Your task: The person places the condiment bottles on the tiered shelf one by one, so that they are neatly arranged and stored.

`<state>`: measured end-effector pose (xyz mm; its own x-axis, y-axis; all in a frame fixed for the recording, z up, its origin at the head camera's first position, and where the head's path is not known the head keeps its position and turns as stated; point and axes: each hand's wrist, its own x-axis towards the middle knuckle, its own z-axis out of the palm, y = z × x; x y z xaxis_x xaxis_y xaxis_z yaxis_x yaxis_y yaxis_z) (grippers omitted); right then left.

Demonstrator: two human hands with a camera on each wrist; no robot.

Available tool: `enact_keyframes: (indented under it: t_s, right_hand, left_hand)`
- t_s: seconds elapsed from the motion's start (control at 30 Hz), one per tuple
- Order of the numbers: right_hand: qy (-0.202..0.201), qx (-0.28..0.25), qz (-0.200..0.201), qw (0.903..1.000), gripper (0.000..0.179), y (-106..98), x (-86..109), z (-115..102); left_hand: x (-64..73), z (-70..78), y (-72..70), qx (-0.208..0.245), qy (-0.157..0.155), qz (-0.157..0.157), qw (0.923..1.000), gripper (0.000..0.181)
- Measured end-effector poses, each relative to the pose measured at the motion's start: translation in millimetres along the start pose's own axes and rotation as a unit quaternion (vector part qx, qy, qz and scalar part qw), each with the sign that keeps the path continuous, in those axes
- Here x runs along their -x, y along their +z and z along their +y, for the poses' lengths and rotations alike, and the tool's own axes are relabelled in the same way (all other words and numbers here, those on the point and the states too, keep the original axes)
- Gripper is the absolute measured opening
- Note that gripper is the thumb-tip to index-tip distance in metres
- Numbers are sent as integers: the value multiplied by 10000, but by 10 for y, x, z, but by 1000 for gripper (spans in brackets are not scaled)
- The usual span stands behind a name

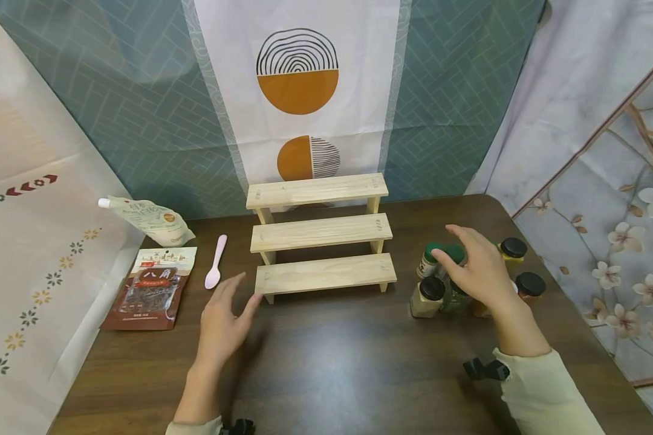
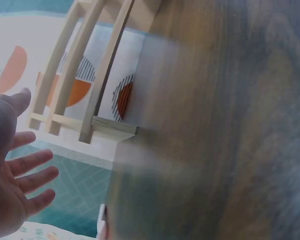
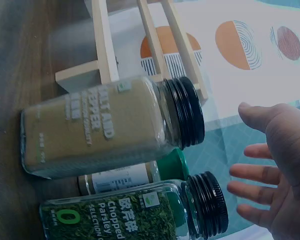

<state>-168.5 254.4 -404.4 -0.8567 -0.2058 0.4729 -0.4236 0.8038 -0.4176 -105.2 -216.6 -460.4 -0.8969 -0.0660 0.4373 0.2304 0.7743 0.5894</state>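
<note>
My right hand (image 1: pixel 481 266) reaches over a group of spice jars on the right of the table, fingers spread and holding nothing. In the right wrist view a salt and pepper jar (image 3: pixel 95 127) with a black lid stands in front, beside a chopped parsley jar (image 3: pixel 115 217). A green-capped jar (image 1: pixel 427 261) is behind them, and part of the group is hidden under the hand. My left hand (image 1: pixel 223 320) is raised near the left front corner of a three-step wooden rack (image 1: pixel 326 275), its fingers apart and holding nothing. A pink spoon (image 1: pixel 215 266) lies just beyond it.
On the left lie a brown star anise bag (image 1: pixel 149 290) and a white-capped spout pouch (image 1: pixel 152 220), which leans at the patterned cloth. Black-lidded jars (image 1: pixel 514 248) stand near the right edge. Cloth hangings (image 1: pixel 441 121) enclose the table at the back and sides.
</note>
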Motion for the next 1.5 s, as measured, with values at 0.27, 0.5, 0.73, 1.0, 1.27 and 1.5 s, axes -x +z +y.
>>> enact_keyframes:
  t_s: [0.27,0.5,0.73,1.0,1.27,1.5]
  right_hand:
    - [220,-76,-458,9987,64,26,-95,83]
    - [247,-109,-871,9958,62,65,-152,151]
    - [377,-185,-1473,9882,61,141,-197,229]
    - [346,-187,-1648,9855,54,197,-237,291]
    - [193,-238,-1688,9852,51,190,-271,289]
    - [61,-106,-1507,9885,48,166,-283,260]
  left_hand:
    - [17,-59,133,1211,-1141,183,9859,37]
    - [0,-37,227,2134,-2481,86,9449,36]
    - [-26,-78,306,2982,-2912,-85,9090,37]
    - [-52,-132,383,3136,-3154,-183,8955,33]
    - [-114,-147,437,3295,-3185,-160,8887,34]
    - [-137,-162,478,3443,-3140,-122,8847,37]
